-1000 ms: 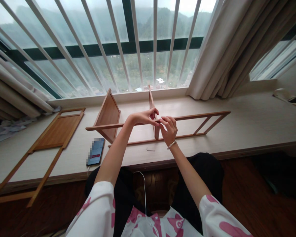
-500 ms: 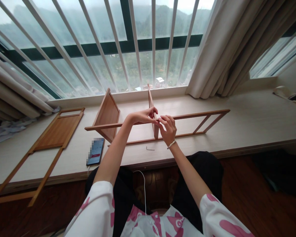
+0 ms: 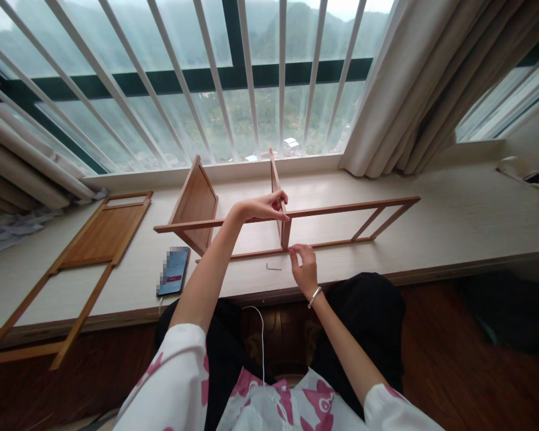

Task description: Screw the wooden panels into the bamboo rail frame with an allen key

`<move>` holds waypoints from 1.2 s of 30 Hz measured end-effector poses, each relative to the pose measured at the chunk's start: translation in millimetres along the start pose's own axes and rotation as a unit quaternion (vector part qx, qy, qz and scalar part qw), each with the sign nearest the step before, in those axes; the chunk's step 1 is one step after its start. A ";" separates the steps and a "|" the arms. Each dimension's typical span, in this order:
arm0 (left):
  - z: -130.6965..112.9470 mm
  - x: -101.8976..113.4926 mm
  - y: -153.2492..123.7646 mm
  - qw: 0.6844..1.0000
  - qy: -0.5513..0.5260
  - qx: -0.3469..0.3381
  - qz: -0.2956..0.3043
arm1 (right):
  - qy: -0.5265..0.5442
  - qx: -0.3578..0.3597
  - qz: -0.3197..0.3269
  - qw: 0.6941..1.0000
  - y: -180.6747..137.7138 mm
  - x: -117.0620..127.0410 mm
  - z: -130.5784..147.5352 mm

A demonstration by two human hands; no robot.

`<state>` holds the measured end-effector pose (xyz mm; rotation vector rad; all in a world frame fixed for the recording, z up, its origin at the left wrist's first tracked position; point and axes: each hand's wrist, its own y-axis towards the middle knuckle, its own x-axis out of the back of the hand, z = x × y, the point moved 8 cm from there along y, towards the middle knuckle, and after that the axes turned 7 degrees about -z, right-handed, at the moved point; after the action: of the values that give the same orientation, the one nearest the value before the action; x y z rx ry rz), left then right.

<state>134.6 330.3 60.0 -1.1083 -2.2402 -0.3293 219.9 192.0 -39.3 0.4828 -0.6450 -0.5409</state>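
Observation:
A wooden shelf frame (image 3: 350,208) stands on its side on the pale window ledge (image 3: 453,221), with two upright shelf boards (image 3: 195,203) in it. My left hand (image 3: 264,208) grips the top rail where the middle board (image 3: 276,182) meets it, fingers curled round the joint. Lower down, my right hand (image 3: 302,266) sits at the foot of that board by the bottom rail, fingertips pinched together; whatever they hold is too small to see. A small hex key (image 3: 273,267) lies on the ledge just left of my right hand.
A second wooden side frame with a panel (image 3: 96,239) lies flat at the left, overhanging the ledge edge. A phone (image 3: 173,272) with a white cable rests near the front edge. Curtains (image 3: 413,90) hang at the right, window bars behind. A white device (image 3: 527,173) sits far right.
My right hand has dropped from the top rail joint to the base of the middle board. My left hand stays on the top rail.

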 end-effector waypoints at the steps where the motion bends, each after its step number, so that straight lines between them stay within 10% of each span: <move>1: 0.3 -0.2 0.0 1.000 0.000 0.002 -0.001 | -0.008 -0.010 0.049 0.999 -10.2 -12.9 -6.5; 7: -3.8 -0.7 -2.8 1.000 -0.010 0.010 -0.004 | -0.052 -0.065 0.227 0.970 -45.6 -68.3 -28.9; 19: -7.0 -0.5 -4.2 1.000 -0.019 0.021 -0.002 | -0.254 -0.074 0.373 0.889 -39.4 -117.4 -32.1; 36: -7.0 -2.3 -3.2 0.999 -0.020 0.027 -0.002 | -0.271 0.003 0.428 0.862 -47.0 -115.9 -15.9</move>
<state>136.0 323.6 64.1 -1.0900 -2.2738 -0.2482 137.6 230.3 -126.8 -0.0004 -1.3085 0.1989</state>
